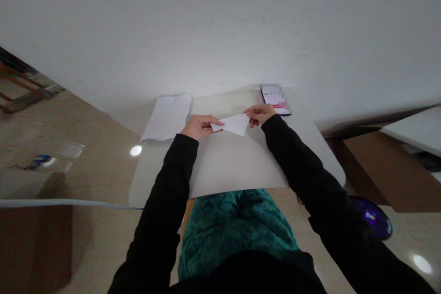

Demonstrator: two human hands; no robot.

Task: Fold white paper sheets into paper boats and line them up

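A small white piece of paper (234,124), which looks folded, is held between my two hands above the white table (237,165). My left hand (201,126) pinches its left end, thumb on top and fingers below. At the right end, my right hand (259,114) grips the upper corner between thumb and fingertips. A stack of white paper sheets (168,117) lies on the table just left of my left hand. Behind my right hand sits a phone (275,101) with a lit screen, partly blurred out.
A pale wall (220,27) rises directly behind the table. Brown boards or boxes (396,170) stand on the right, near a shiny purple round object (374,218) on the floor. To the left, a pale cable or pole (76,203) runs toward the table.
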